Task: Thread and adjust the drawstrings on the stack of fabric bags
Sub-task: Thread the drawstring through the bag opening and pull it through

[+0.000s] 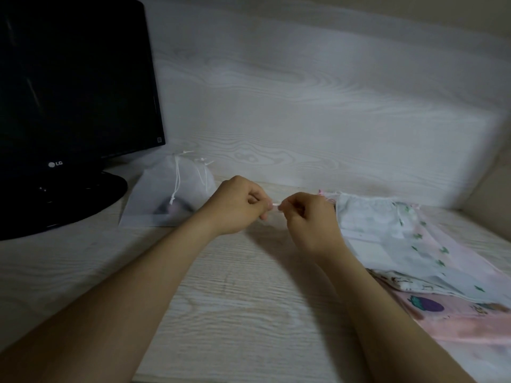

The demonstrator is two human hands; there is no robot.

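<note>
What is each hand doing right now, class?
Left hand: pinching one end of the pink drawstring.
Right hand: pinching its other end.

"LG" stands on the black monitor (69, 106) bezel's lower edge.

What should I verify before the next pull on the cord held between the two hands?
1. Left hand pinches the cord: ok.
2. Right hand pinches the other side of the cord: ok.
3. Cord runs into the top bag's channel: cannot tell, the right hand hides it.
4. Stack of bags lies flat on the desk, beside the right hand: ok.
5. White bag by the monitor sits apart from both hands: ok.
6. Cord end free of knots: cannot tell, too small and blurred.
</note>
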